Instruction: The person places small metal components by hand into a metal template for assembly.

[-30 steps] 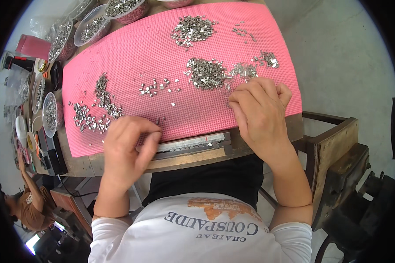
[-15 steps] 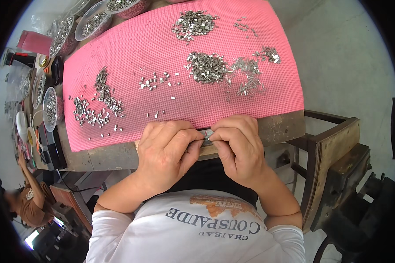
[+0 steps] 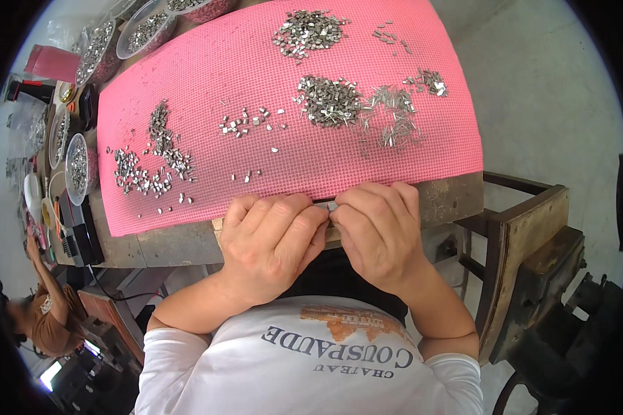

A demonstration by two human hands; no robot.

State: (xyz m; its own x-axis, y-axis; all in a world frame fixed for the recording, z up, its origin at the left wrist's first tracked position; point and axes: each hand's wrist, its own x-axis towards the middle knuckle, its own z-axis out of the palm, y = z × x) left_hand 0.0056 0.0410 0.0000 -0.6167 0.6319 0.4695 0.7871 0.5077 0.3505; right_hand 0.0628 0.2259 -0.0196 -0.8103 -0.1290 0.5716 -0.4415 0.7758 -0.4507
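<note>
A small silvery metal piece (image 3: 330, 205) is pinched between the fingertips of the left hand (image 3: 273, 242) and the right hand (image 3: 379, 232), at the near edge of the pink textured mat (image 3: 208, 83). The fingers of both hands are curled and pressed together around it; the exact grip is largely hidden. The hands are braced against the worn wooden counter (image 3: 180, 243), apparently for steadiness. Heaps of small metal parts (image 3: 329, 100) are kept sorted on the mat, within reach. Round bowls of parts (image 3: 76, 166) are lined along the left side.
</note>
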